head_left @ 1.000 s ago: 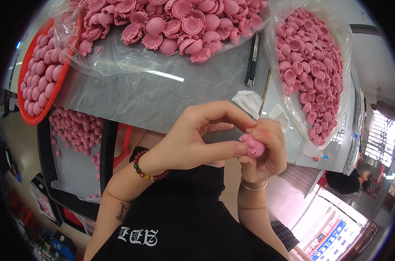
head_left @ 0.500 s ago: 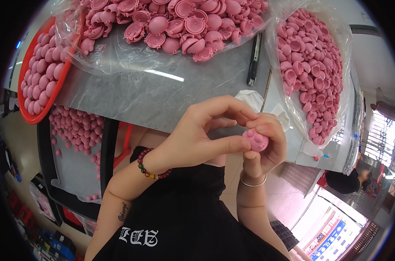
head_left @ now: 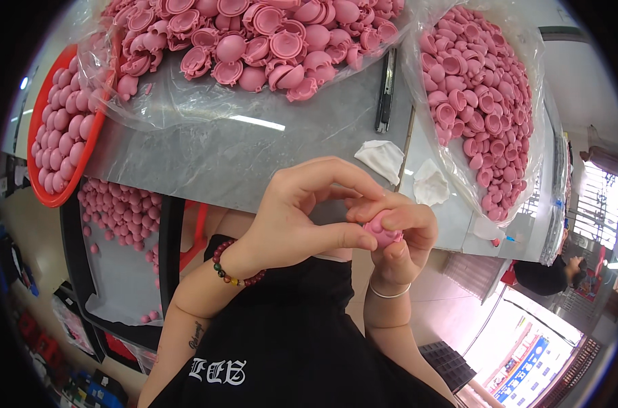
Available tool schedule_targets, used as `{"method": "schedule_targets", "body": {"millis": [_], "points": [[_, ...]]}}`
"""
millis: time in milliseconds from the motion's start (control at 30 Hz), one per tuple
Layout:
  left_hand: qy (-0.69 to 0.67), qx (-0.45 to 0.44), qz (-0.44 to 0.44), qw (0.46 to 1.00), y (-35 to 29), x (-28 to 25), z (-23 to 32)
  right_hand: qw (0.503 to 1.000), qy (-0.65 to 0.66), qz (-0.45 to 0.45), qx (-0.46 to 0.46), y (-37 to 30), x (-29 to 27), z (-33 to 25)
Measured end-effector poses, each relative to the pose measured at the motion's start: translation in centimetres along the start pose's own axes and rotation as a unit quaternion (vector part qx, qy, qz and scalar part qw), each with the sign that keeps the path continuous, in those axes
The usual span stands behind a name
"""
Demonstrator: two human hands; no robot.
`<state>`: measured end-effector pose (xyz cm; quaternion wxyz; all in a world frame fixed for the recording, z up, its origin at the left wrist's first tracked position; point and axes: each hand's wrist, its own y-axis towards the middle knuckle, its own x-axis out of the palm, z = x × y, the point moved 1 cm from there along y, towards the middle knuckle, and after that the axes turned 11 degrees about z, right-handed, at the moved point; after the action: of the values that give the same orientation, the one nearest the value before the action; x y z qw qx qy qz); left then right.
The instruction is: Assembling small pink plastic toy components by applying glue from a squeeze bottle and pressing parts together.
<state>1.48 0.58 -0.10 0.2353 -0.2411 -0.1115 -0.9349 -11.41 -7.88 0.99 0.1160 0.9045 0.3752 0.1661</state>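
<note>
Between my two hands, over the table's near edge, is a small pink plastic shell (head_left: pixel 382 234) with round raised bumps on its face. My right hand (head_left: pixel 412 234) grips it with bent fingers and thumb. From the other side, the thumb of my left hand (head_left: pixel 301 212) presses on it, and the left fingers arch over to meet the right ones. Fingers cover part of the shell, so I cannot tell whether it is one half or a closed pair. Crumpled white cloths (head_left: pixel 382 160) lie just beyond my right hand.
A heap of pink half-shells (head_left: pixel 285 44) on clear plastic covers the far side of the grey table (head_left: pixel 207 160). A black utility knife (head_left: pixel 386 92) lies right of it. Another bag of shells (head_left: pixel 482 109) stands at right; a red basket (head_left: pixel 36 178) of pink balls and a black-framed tray (head_left: pixel 112 279) at left.
Both hands have shifted slightly left and toward me with the pink shell, which has turned in the fingers. More of the white cloth shows now.
</note>
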Motion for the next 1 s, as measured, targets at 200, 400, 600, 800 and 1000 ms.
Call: {"method": "schedule_targets", "body": {"millis": [200, 400, 600, 800, 1000], "points": [[0.002, -0.026, -0.016, 1.0, 0.1, 0.1, 0.4, 1.0, 0.027, 0.009, 0.0, 0.1, 0.2, -0.5], [0.124, 0.036, -0.092, 0.987, 0.6, 0.2, 1.0, 0.984, -0.037, 0.086, 0.152, -0.9, 0.0, -2.0], [0.21, 0.07, -0.072, 0.973, 0.2, 0.2, 1.1, 0.953, -0.293, 0.069, 0.018, -1.0, -0.8, -1.8], [0.105, -0.017, -0.032, 0.994, -0.4, 0.5, 0.6, 0.979, -0.094, 0.172, 0.051, -0.7, -0.5, -3.2], [-0.008, -0.051, 0.016, 0.999, -0.4, 0.7, 1.1, 0.877, -0.378, 0.278, -0.108, -0.4, -4.6, -2.7]]}}
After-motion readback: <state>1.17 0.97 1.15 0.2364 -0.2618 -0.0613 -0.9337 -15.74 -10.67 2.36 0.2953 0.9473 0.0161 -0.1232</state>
